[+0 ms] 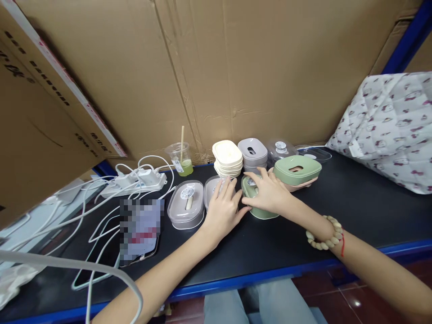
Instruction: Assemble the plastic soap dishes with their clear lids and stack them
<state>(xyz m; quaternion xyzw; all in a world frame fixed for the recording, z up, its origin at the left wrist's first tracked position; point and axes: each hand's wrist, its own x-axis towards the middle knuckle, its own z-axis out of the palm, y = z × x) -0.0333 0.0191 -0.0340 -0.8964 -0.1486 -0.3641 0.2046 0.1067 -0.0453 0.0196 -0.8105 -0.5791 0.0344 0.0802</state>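
My left hand (223, 206) lies over a mauve oval box (211, 185) that has a clear lid. Its fingers are stretched out and slightly apart, and they cover most of that box. Just to the right, my right hand (272, 193) arches over a green box (263, 213) under a clear lid with a round sticker, its thumb and fingers gripping across the top. The two thumbs come close together between the boxes. Another mauve box (186, 211), with a clear lid and a round sticker, sits left of my left hand.
Behind stand stacked cream lids (228, 154), stacked grey-mauve pieces (253, 150), clear lids (281, 148) and a green slotted piece (297, 170) atop pink ones. A drink cup (184, 164), power strip (143, 181), cables and a phone (141, 238) are left; a patterned bag (391, 130) is right.
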